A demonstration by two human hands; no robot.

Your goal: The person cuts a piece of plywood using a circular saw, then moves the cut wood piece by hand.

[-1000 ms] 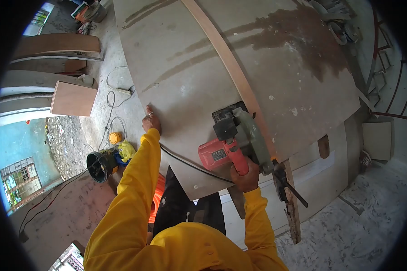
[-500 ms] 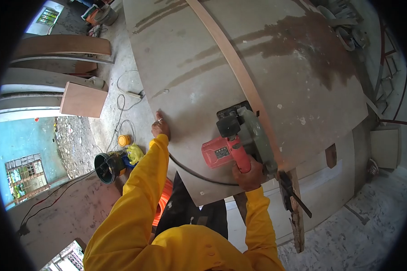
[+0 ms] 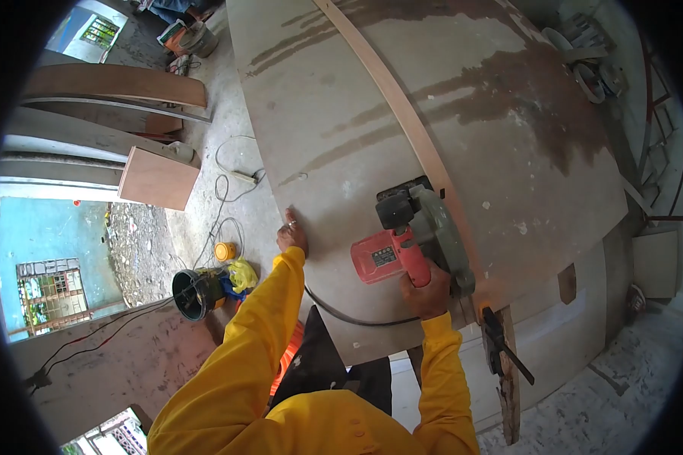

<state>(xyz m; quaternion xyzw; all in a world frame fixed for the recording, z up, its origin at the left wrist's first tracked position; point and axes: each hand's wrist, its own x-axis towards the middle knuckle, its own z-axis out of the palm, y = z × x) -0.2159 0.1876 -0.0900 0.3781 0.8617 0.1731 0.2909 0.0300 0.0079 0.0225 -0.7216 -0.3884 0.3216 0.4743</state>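
My right hand (image 3: 426, 292) is wrapped around the rear handle of a red circular saw (image 3: 387, 255). The saw sits on a large brown plywood sheet (image 3: 334, 220), its grey guard alongside a long straight wooden strip (image 3: 406, 114). My left hand (image 3: 291, 233) lies on the sheet's left edge, index finger stretched forward, holding nothing. A black clamp (image 3: 501, 341) grips at the strip's near end, over a rough timber piece (image 3: 511, 390). The saw's black cord (image 3: 357, 320) curves across the near part of the sheet. The blade is hidden from view.
On the floor at left are a black bucket (image 3: 192, 294), a yellow container (image 3: 225, 251), a yellow bag (image 3: 241, 275) and loose cables (image 3: 221, 186). A small board (image 3: 159, 178) stands beyond them. Dark wet stains (image 3: 524, 91) mark the sheet. Part of another person (image 3: 176, 9) shows at the top.
The whole view has shifted, so everything sits lower and to the right. Against the sheet, the saw and my right hand have slid slightly forward along the strip. My left hand stays at the edge.
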